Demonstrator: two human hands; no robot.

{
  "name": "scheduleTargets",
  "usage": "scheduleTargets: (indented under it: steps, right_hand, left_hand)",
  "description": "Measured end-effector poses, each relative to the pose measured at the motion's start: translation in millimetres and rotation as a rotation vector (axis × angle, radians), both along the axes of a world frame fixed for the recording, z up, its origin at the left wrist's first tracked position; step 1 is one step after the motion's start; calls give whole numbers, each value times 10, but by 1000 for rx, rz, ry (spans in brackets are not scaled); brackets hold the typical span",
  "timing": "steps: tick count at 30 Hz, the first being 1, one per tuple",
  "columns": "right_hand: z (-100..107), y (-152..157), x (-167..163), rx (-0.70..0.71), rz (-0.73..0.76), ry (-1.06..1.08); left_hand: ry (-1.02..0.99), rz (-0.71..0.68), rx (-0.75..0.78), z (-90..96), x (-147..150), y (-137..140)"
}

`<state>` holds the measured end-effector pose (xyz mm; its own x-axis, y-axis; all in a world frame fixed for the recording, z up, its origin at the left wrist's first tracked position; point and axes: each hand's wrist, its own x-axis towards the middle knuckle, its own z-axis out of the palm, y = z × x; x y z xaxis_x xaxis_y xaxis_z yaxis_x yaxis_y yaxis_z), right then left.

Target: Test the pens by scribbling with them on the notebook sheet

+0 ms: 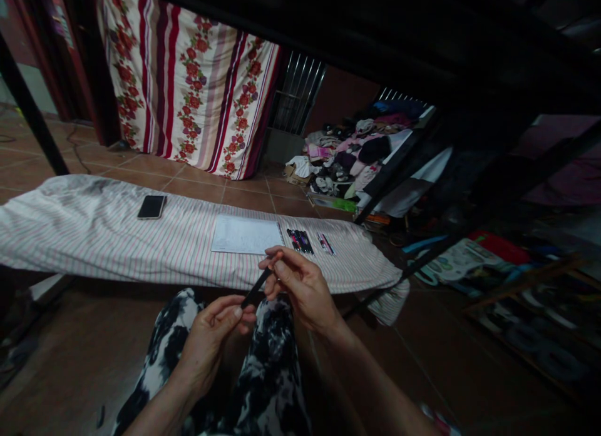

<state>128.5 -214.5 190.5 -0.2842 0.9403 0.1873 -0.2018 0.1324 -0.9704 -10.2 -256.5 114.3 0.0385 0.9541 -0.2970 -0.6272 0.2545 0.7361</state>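
A slim black marker (pixel 256 288) is held at a slant above my knees. My left hand (pixel 213 329) pinches its lower end between thumb and fingers. At the upper end, the fingertips of my right hand (pixel 303 286) close round it, where a small orange part shows. Just beyond my hands, an open spiral notebook (pixel 244 234) with a pale page lies on the striped cloth (pixel 188 254). To the notebook's right sit several dark markers (pixel 299 241) in a row, then a few slimmer pens (pixel 325 243).
A dark-screened phone (pixel 151 207) rests on the cloth at the left. Black metal posts (pixel 35 104) frame the space, with a dark structure overhead. Behind are a flowered curtain (pixel 188 79) and a heap of clothes (pixel 352 154) on the tiled floor.
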Motion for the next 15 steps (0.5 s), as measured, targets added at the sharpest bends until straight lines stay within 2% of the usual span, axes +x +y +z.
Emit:
scheduleTargets:
  steps: [8, 12, 15]
  right_hand:
    - [-54, -119, -50, 38, 76, -108]
    - [-266, -142, -71, -11, 50, -110]
    - [-441, -174, -75, -91, 14, -114]
  left_hand:
    - [87, 17, 3, -55, -1, 4]
    - [234, -51, 62, -241, -7, 19]
    - [311, -131, 53, -422, -11, -8]
